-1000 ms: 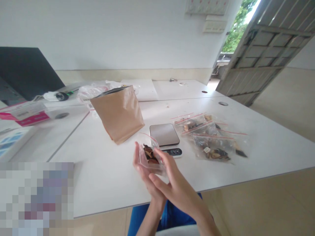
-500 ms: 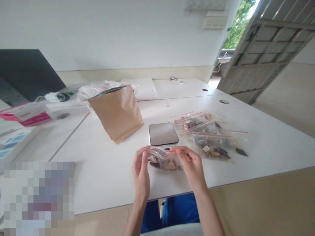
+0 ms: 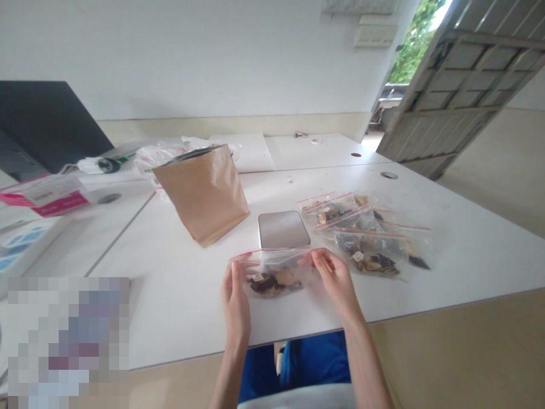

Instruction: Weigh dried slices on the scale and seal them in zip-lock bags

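Both my hands hold a small clear zip bag (image 3: 272,272) with a red seal strip and dark dried pieces inside, just above the white table (image 3: 179,295). My left hand (image 3: 235,304) pinches the bag's left edge. At the bag's upper right corner, my right hand (image 3: 334,278) pinches the seal strip. The bag hangs flat in front of a small digital scale (image 3: 283,228), hiding the scale's front edge.
A brown paper pouch (image 3: 204,193) stands open behind and left of the scale. Several filled zip bags (image 3: 366,236) lie to the right. Pink boxes (image 3: 45,193), a dark monitor (image 3: 42,122) and clutter sit at the left. An open door (image 3: 460,85) is at the back right.
The bag went from lying cupped between my palms to being stretched flat by its top corners. My hands moved apart, then slightly forward and up toward the scale.
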Available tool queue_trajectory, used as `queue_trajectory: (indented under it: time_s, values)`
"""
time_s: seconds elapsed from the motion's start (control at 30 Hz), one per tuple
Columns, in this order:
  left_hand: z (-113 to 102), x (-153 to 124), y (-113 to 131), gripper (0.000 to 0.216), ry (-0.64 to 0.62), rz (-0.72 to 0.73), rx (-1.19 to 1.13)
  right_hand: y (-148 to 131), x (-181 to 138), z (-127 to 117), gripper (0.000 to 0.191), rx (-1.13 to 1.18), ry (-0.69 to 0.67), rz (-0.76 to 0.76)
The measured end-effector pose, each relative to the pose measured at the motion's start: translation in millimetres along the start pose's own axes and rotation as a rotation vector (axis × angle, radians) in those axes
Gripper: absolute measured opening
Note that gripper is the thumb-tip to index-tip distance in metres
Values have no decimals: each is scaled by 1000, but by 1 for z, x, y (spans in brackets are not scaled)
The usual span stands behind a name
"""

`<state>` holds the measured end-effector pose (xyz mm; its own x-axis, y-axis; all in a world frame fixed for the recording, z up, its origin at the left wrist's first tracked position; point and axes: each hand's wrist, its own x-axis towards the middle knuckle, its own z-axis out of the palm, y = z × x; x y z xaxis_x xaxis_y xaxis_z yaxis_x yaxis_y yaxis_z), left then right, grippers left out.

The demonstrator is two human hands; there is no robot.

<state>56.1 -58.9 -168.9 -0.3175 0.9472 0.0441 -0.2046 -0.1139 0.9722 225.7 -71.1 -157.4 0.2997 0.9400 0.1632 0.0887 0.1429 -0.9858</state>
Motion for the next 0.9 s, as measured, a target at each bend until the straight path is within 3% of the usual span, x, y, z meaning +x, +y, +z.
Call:
queue_trajectory:
  time_s: [0.23, 0.67, 0.9]
  values:
    - [-1, -7, 6, 40, -54, 13, 56, 0, -4, 9, 34, -67, 27, -64]
    - [-5, -6, 5, 34, 58, 70, 172, 2, -9, 18, 32, -81, 185, -144]
    - [-1, -5, 9, 38, -138, 69, 148, 7, -8, 11, 38, -27, 220, -98]
